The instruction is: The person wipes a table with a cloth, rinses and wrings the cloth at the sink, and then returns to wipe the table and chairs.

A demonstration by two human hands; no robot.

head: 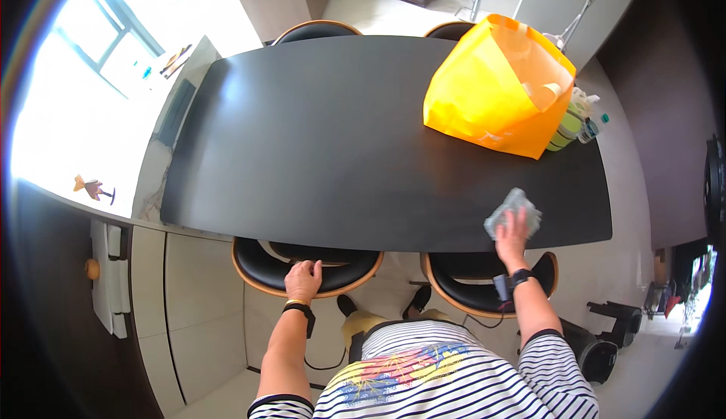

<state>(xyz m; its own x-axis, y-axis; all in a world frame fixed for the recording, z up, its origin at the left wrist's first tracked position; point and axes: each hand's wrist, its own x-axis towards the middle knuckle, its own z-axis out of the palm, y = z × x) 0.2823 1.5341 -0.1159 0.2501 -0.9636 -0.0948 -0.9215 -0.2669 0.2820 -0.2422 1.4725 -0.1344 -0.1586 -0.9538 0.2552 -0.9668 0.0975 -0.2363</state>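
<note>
A crumpled grey cloth [515,215] lies on the dark tabletop [317,141] near its front right edge. My right hand [513,234] presses on this cloth with the fingers spread over it. Over the backrest of the left black chair with a wooden rim [255,263] is my left hand [304,280]. Its fingers are curled, and I cannot tell whether they grip the chair. Beyond my right hand stands a large orange bag [482,107], its top gaping.
A green-striped container [564,129] and a clear plastic bottle [592,128] stand behind the bag at the table's right end. Another black chair [454,288] is at the near right side. The left end meets a marble-look ledge [150,192]. A black cylindrical appliance [590,356] is on the floor.
</note>
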